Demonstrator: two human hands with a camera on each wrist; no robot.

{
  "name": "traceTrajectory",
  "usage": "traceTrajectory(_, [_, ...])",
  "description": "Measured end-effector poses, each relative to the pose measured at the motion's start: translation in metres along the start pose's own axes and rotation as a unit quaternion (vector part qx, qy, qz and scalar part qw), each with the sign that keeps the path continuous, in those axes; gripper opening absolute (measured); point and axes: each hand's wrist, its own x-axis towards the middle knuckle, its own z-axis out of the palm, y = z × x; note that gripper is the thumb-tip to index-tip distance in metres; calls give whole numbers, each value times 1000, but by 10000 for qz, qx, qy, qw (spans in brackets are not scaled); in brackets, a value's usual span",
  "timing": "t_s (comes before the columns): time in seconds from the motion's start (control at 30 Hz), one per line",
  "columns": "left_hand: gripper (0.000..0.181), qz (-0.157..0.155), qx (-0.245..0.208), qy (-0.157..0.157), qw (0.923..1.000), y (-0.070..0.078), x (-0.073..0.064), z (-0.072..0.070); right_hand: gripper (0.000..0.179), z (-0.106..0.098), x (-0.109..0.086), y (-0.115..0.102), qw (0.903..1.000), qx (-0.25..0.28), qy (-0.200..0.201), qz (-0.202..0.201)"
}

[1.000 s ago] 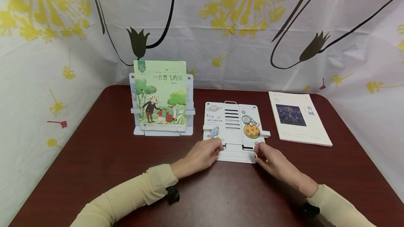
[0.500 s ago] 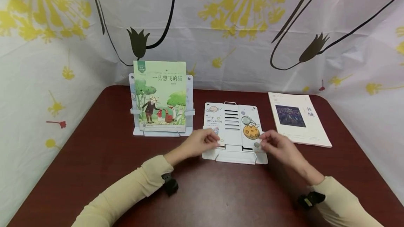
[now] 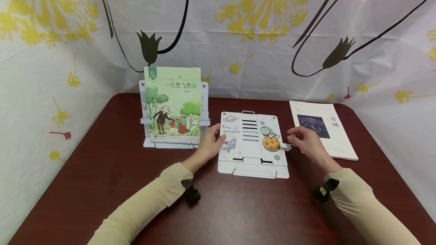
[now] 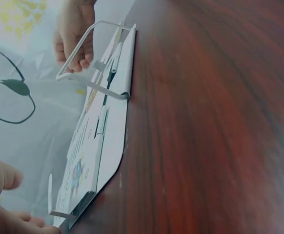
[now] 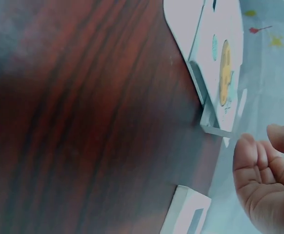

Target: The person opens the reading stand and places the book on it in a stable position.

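Note:
A white folding book stand printed "Tiny universe" lies flat on the table, its wire page holder raised at the front in the left wrist view. My left hand is at the stand's left edge, fingers by the edge and thumb apart from them. In the left wrist view its fingertips sit right by the small left side clip. Just off the right side clip hovers my right hand, its fingers loosely bent and holding nothing.
A green picture book leans upright on a second book stand at left. To the right lies a white book with a dark cover picture. A patterned curtain hangs behind the dark red table.
Both hands have left the front wire holder and moved back to the stand's sides, the left to its left edge, the right beside its right clip. The stand stays in place.

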Motion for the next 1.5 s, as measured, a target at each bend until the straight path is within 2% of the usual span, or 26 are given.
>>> traceTrajectory(0.23, [51, -835, -246, -10, 9962, 1, 7, 4, 31, 5, 16, 1, 9979, -289, -333, 484])
traceTrajectory(0.37, [51, -1050, -423, -36, 9936, -1, 11, 5, 33, 7, 21, 2, 9958, -297, -512, 696])
traceTrajectory(0.83, [50, -1169, -671, 234, 9906, -2, 14, 13, 36, 15, 30, 10, 9933, -207, -693, 907])
traceTrajectory(1.1, [50, -1375, -964, 459, 9847, -2, 12, 15, 34, 21, 34, 15, 9914, 176, -747, 1063])
traceTrajectory(1.3, [50, -1295, -1180, 689, 9821, -2, 12, 17, 33, 21, 34, 18, 9895, 474, -666, 1195])
traceTrajectory(1.5, [48, -1212, -1458, 1019, 9766, -2, 13, 18, 35, 18, 31, 20, 9883, 905, -553, 1095])
